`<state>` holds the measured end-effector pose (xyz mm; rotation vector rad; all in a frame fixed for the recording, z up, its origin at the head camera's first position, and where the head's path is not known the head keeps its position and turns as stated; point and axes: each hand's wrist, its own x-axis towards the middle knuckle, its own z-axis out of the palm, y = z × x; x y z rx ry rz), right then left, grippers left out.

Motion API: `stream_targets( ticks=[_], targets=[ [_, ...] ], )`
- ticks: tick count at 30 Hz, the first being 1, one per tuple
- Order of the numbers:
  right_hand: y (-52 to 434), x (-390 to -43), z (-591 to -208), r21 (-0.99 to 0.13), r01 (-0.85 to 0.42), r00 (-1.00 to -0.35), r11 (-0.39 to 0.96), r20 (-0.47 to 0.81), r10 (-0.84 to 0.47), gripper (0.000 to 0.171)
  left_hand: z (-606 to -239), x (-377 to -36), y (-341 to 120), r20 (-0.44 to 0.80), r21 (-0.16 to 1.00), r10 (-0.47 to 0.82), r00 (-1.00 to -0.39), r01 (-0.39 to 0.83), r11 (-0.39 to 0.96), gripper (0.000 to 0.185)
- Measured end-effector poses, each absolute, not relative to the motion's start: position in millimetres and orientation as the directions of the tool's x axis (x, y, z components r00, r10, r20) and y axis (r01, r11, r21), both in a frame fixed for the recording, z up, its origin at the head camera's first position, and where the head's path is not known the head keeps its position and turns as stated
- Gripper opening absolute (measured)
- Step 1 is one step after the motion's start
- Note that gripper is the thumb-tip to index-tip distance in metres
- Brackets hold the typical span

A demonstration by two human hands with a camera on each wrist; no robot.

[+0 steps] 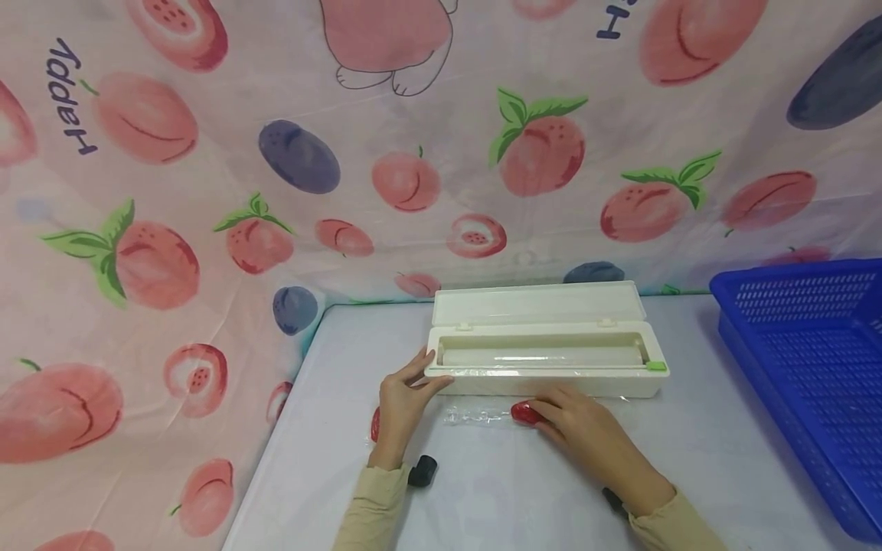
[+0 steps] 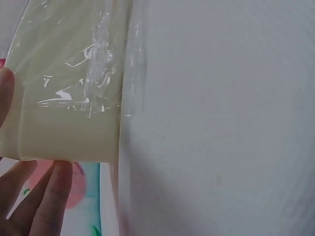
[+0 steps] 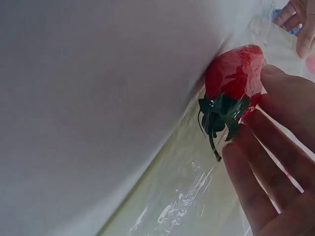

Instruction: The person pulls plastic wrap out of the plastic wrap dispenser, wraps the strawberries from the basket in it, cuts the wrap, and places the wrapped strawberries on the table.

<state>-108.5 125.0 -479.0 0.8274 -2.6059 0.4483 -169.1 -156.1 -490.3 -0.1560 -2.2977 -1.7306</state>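
A cream-white cling film dispenser (image 1: 544,385) stands on the table with its lid (image 1: 537,304) raised at the back and a roll of film (image 1: 544,357) inside. My left hand (image 1: 403,394) holds its left end, thumb at the front and fingers at the end wall. In front of the box, my right hand (image 1: 586,428) holds a red strawberry (image 3: 235,73) with green leaves and a stem, between thumb and fingers. Clear film (image 3: 182,201) lies over the strawberry and spreads along the box front. Its crumpled edge (image 1: 475,416) shows left of the strawberry.
Another red item (image 1: 375,423) lies partly hidden behind my left wrist. A blue plastic basket (image 1: 779,398) stands at the right of the white table (image 1: 482,497). Behind the table hangs a fruit-printed cloth (image 1: 427,138). Black wrist cameras (image 1: 423,471) sit at my sleeves.
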Motion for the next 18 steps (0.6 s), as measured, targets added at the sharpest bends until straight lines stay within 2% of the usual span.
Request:
stream_targets(
  ticks=[9, 15, 18],
  targets=[
    [119.8, -111.7, -479.1, -0.163, -0.613, -0.739, 0.773, 0.464, -0.488, 0.039, -490.9, -168.2, -156.0, 0.28, 0.925, -0.066, -0.958, 0.251, 0.286, 0.058],
    [117.2, -112.9, -477.8, -0.163, -0.563, -0.787, 0.81, 0.404, -0.466, 0.05, -491.7, -168.4, -155.6, 0.27, 0.932, -0.071, -0.96, 0.243, 0.269, 0.058],
    [116.6, -113.2, -477.7, -0.191, -0.551, -0.802, 0.812, 0.391, -0.452, 0.049, -491.0, -168.4, -154.5, 0.268, 0.933, -0.074, -0.961, 0.239, 0.27, 0.057]
  ],
)
